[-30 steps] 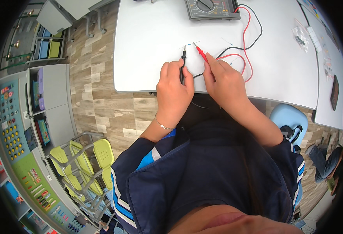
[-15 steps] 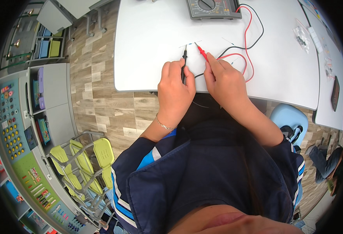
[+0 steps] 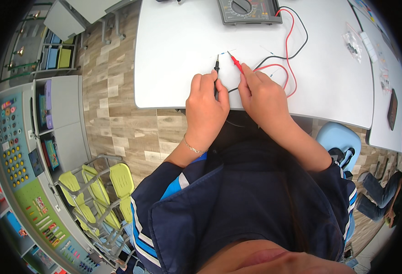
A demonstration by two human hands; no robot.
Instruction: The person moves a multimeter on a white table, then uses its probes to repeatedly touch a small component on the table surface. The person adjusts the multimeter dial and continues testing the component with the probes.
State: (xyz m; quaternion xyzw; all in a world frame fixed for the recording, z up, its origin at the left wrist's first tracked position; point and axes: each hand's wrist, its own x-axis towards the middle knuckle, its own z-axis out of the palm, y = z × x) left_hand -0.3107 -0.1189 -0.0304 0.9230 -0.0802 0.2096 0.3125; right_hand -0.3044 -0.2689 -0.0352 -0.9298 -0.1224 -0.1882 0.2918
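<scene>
Head view: white table [image 3: 173, 68] on a wood-patterned floor [image 3: 119, 109], green chairs [image 3: 121, 179] leftward. The left hand [image 3: 206, 100] pinches a black probe [image 3: 216, 65], the right hand [image 3: 265, 97] a red probe [image 3: 236, 63]; a blue resistor [image 3: 223, 53] lies between their tips, beyond both hands.

Fisheye's up on the head, aimed steeply down. Left hand [image 3: 206, 104] and right hand [image 3: 266, 101] are pretty close to it.

White table [image 3: 169, 59] in front of me, grey meter [image 3: 251, 13] at the far side, red wire [image 3: 286, 43] and black wire [image 3: 307, 34] looping to my right. Small blue part [image 3: 223, 53] near the middle, second blue part [image 3: 271, 53] beside the black wire, third blue part [image 3: 271, 75] by the red wire. Clear bag [image 3: 348, 37] of dark bits [image 3: 351, 47] toward the right edge.
</scene>
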